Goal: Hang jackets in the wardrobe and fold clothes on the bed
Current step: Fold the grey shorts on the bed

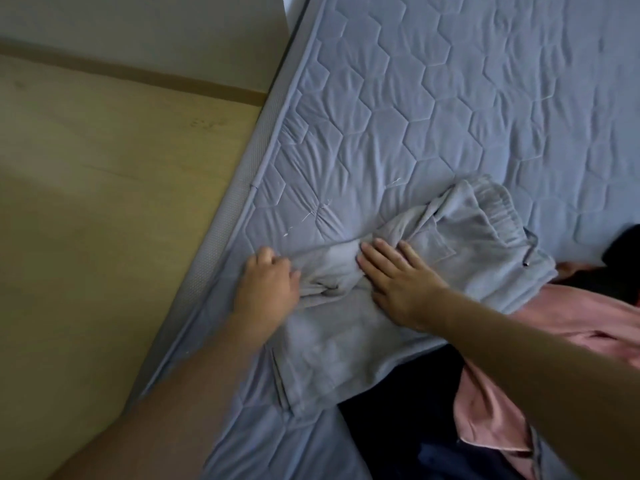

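Grey sweatpants [398, 282] lie on the bed [450, 98], near its left edge, at about 6 o'clock of the mattress as I look down. Light grey fleece, soft and limp. Elastic waistband [498, 206] bunched at 1 o'clock of the garment, drawstring tip [526, 263] hanging at 3 o'clock, a patch pocket showing just below the band. One leg runs down toward 7 o'clock and ends at the cuff. The middle is twisted into a knot of folds between my hands.

My left hand [266, 289] has its grip closed on the bunched fabric at 9 o'clock of the pants, fingers curled in. My right hand [398, 289] is flat, grip wide, fingers straight, pressing the cloth down just right of the twist.

Step looks like flattening before the fold. To do it well: keep the right palm pinning, pull left toward 9 o'clock to draw out the twist, then smooth outward so the legs stack. Risk: a fold over the bunch sets creases.

Pink garment [491, 410] lies at 4 o'clock, partly under the pants; dark clothes [398, 403] at 5 o'clock. Wooden floor [86, 202] at 9 o'clock.
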Motion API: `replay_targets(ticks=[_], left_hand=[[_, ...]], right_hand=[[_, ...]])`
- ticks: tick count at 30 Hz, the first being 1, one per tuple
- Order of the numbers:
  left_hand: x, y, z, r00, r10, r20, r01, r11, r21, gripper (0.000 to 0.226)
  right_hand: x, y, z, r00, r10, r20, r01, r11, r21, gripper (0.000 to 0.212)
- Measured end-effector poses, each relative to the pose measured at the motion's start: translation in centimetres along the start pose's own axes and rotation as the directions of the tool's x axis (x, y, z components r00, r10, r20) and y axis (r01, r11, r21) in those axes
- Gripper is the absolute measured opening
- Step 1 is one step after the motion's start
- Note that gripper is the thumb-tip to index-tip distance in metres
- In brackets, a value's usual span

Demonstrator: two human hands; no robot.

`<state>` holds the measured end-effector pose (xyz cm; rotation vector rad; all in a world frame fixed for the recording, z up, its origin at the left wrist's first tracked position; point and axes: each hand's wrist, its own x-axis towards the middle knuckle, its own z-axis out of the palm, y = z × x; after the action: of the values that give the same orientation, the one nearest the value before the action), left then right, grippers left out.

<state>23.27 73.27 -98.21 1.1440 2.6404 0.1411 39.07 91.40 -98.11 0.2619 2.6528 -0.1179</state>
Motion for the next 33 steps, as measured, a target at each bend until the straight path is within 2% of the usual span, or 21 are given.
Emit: replay_targets(ticks=[1,3,5,6,7,9,10,13,14,16,18,20,21,23,25,27,28,29,31,32,33], left_hand=[[0.1,-0.9,0.1,0.998,0.021,0.063,-0.021,1.000,0.007,0.018],[0.6,-2.2,-0.2,0.965,0.067,0.253,-0.070,0.998,0.000,0.026],[2.1,-2.9,-0.8,0.942,0.095,0.323,-0.110,0.993,0.030,0.048],[2.8,-3.0,-1.2,0.932,0.106,0.346,-0.136,0.989,0.062,0.054],[3.3,-3.1,-1.5,0.920,0.121,0.372,-0.157,0.985,0.068,0.051],[3.7,-3.2,-1.9,0.894,0.119,0.433,-0.102,0.993,-0.062,0.023],[3.6,-3.2,-1.8,0.881,0.111,0.460,-0.062,0.991,-0.119,0.019],[1.7,-3.3,-1.5,0.889,0.104,0.445,-0.045,0.989,-0.141,0.018],[0.6,-3.7,-1.5,0.894,0.093,0.438,-0.043,0.991,-0.124,0.018],[-1.6,-5.0,-2.2,0.881,0.071,0.467,-0.035,0.996,-0.085,0.027],[-3.9,-6.5,-3.9,0.831,0.019,0.555,-0.013,1.000,-0.014,0.055],[-6.3,-8.1,-6.6,0.806,0.015,0.592,-0.073,0.994,0.075,0.086],[-7.5,-8.7,-8.0,0.816,0.056,0.575,-0.156,0.980,0.127,0.092],[-9.5,-9.5,-10.6,0.820,0.155,0.551,-0.306,0.932,0.192,0.085],[-10.5,-9.2,-12.4,0.784,0.187,0.591,-0.315,0.941,0.121,0.057],[-10.1,-7.7,-14.1,0.742,0.148,0.653,-0.178,0.984,-0.020,0.014],[-9.5,-6.5,-14.7,0.713,0.133,0.688,-0.104,0.991,-0.083,0.009],[-8.5,-5.2,-15.1,0.694,0.126,0.709,-0.031,0.989,-0.145,0.025],[-6.1,-2.1,-15.9,0.634,0.116,0.765,0.178,0.940,-0.290,0.048],[-4.8,-0.7,-16.2,0.573,0.131,0.809,0.318,0.874,-0.367,0.056],[-3.2,0.4,-16.3,0.495,0.163,0.853,0.456,0.787,-0.415,0.059]], right_hand=[[-0.5,-2.0,0.3,0.996,0.092,-0.020,-0.090,0.991,0.098,0.067],[-2.0,-6.7,0.2,0.983,0.163,-0.080,-0.136,0.954,0.269,0.073],[-4.0,-11.1,0.8,0.971,0.125,-0.203,-0.054,0.944,0.325,0.080],[-5.1,-12.9,1.3,0.976,0.067,-0.208,0.001,0.950,0.312,0.086],[-6.0,-14.2,1.6,0.993,-0.007,-0.121,0.042,0.957,0.287,0.092],[-6.7,-15.5,2.7,0.996,-0.083,0.038,0.074,0.977,0.201,0.099],[-6.4,-15.6,3.1,0.993,-0.063,0.102,0.044,0.984,0.174,0.096],[-4.5,-15.6,2.6,0.995,0.102,-0.005,-0.099,0.978,0.186,0.056],[-4.0,-15.7,2.3,0.989,0.151,0.008,-0.149,0.964,0.222,0.047],[-3.3,-16.3,1.7,0.989,0.141,0.052,-0.150,0.941,0.302,0.036],[-3.5,-17.8,0.6,0.993,0.045,0.111,-0.090,0.888,0.451,0.036],[-4.6,-19.7,-1.6,0.994,-0.037,0.103,-0.044,0.730,0.682,0.022],[-5.5,-20.6,-2.7,0.996,-0.056,0.068,-0.016,0.644,0.765,0.012],[-7.3,-21.4,-4.7,0.998,-0.059,0.037,-0.001,0.519,0.855,0.008],[-9.0,-21.0,-6.1,0.992,-0.014,0.127,-0.112,0.388,0.915,0.007],[-10.5,-19.7,-6.9,0.942,0.070,0.329,-0.336,0.151,0.930,0.007],[-11.1,-18.8,-7.1,0.891,0.124,0.436,-0.437,-0.017,0.899,0.013],[-11.7,-17.8,-7.3,0.826,0.167,0.539,-0.501,-0.224,0.836,0.023],[-12.7,-15.8,-7.2,0.712,0.173,0.680,-0.445,-0.637,0.629,0.029],[-13.2,-14.6,-7.1,0.685,0.155,0.711,-0.364,-0.773,0.520,0.024],[-13.6,-13.3,-6.9,0.677,0.139,0.723,-0.279,-0.860,0.426,0.019]])
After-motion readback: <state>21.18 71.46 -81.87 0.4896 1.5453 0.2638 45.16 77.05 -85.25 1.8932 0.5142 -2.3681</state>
